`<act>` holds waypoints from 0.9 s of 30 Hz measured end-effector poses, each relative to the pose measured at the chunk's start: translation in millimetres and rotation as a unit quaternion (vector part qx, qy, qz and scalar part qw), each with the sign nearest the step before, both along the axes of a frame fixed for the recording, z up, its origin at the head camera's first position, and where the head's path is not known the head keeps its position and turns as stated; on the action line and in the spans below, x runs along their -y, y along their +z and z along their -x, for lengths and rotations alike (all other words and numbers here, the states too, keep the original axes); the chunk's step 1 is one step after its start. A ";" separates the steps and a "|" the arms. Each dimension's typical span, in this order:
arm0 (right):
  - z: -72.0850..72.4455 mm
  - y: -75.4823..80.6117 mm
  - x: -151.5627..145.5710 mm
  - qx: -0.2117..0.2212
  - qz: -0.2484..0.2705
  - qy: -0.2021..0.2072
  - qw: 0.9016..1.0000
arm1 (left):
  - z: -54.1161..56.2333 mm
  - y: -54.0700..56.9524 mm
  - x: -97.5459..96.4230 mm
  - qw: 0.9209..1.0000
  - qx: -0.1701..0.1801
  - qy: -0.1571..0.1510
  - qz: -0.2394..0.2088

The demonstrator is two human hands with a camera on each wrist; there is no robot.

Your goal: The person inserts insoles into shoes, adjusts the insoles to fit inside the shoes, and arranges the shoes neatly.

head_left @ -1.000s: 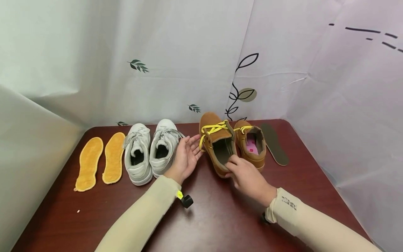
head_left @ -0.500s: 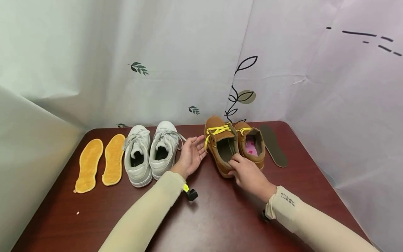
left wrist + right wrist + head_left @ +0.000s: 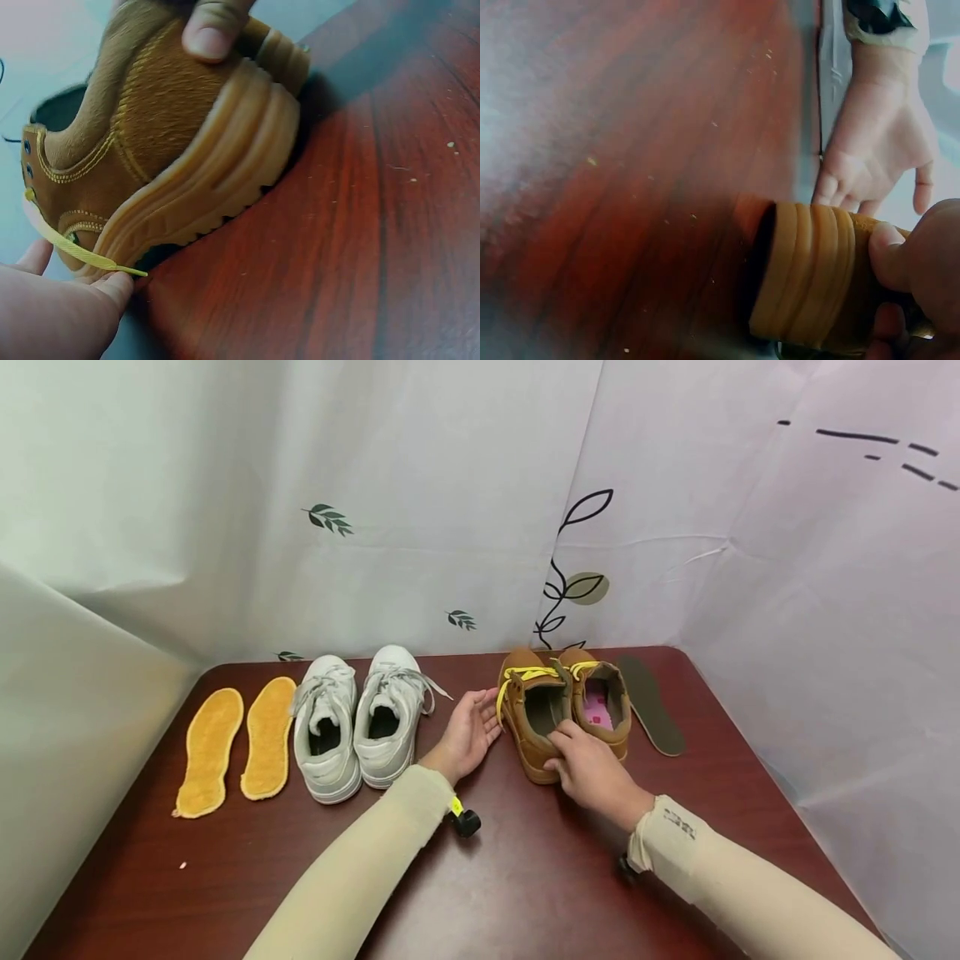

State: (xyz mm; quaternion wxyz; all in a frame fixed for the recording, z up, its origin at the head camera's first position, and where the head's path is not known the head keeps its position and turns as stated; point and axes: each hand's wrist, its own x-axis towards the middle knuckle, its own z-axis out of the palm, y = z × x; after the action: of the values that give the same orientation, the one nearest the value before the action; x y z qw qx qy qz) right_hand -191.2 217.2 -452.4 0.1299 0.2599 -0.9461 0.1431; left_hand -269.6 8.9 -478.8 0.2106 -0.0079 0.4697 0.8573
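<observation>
A tan suede shoe (image 3: 528,747) with yellow laces stands right of centre, toe pointing away. My right hand (image 3: 596,772) pinches its heel collar, thumb outside on the back, as the right wrist view shows with the thumb (image 3: 889,255) over the heel. On the shoe's left side, my left hand (image 3: 467,739) has its fingers extended, palm turned up, fingertips at the front near the sole. A loose yellow lace end (image 3: 82,255) hangs over that hand in the left wrist view. The matching shoe (image 3: 618,735), with a pink insole (image 3: 597,710) inside, sits close against the right side.
To the right lies a dark olive insole (image 3: 652,706). Two white sneakers (image 3: 327,768) stand left of my left hand, and farther left lie two fluffy yellow insoles (image 3: 212,756). A fabric wall (image 3: 405,568) rises behind the dark red table (image 3: 510,893).
The held shoe has moved right and its toe has come down, bringing it alongside its mate. My left hand has followed it rightward; the right hand keeps its pinch on the heel.
</observation>
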 end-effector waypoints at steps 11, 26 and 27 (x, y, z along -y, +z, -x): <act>1.2 7.6 1.5 0.065 0.001 -0.030 0.997 | -14.7 -1.2 -6.1 0.995 -0.033 -0.048 0.078; -2.2 17.1 2.1 0.074 -0.016 -0.054 0.996 | -29.5 -1.3 8.3 0.987 -0.063 -0.059 0.134; -3.0 18.3 0.5 0.068 -0.017 -0.057 0.996 | -31.5 -0.9 10.4 0.985 -0.073 -0.060 0.144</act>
State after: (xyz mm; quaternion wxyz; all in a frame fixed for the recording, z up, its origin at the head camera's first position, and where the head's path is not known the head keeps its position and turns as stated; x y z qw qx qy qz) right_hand -188.3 216.7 -434.2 0.0685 0.1976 -0.9683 0.1363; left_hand -238.1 -1.6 -479.6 0.2232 0.0525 0.6017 0.7651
